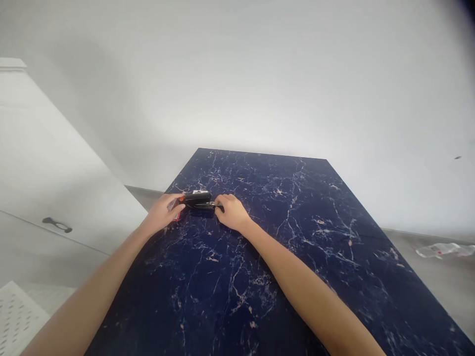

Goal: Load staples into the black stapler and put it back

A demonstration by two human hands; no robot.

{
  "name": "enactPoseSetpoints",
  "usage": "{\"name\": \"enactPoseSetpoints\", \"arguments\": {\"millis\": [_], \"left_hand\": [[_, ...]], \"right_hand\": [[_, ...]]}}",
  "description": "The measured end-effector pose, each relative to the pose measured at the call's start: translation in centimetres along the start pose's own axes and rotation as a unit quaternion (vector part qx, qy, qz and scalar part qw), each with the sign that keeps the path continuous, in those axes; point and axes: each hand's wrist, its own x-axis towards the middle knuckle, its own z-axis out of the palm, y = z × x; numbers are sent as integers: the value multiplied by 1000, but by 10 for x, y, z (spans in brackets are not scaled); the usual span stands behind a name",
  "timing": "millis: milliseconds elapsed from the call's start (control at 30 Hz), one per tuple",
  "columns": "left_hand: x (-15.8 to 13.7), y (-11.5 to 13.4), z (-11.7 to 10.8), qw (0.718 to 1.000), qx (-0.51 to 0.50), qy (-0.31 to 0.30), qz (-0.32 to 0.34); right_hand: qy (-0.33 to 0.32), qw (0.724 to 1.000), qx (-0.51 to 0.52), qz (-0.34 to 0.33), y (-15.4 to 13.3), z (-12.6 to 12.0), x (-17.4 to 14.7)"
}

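A black stapler (pixel 200 197) lies sideways on the dark blue marbled table, its top arm tilted up from the base so that a gap shows between them. My left hand (pixel 163 212) grips its rear end, thumb and fingers on either side near an orange part. Around the front end of the lower part, my right hand (pixel 233 211) is closed, and its curled fingers hide the tip. Partly under my left hand sits a small red-edged item (pixel 177 216), which I cannot identify.
The marbled table (pixel 297 237) runs up to a pale wall (pixel 278 74). A white cabinet (pixel 55 148) with a dark handle stands on the left, above a white perforated surface (pixel 18 316). Clear plastic wrapping (pixel 441 250) lies beyond the table's right edge.
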Motion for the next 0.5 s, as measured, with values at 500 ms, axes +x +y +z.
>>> {"name": "enactPoseSetpoints", "arguments": {"millis": [500], "left_hand": [[0,7,-3,999,14,-7,39]], "right_hand": [[108,971,54,208,12,-11,4]]}}
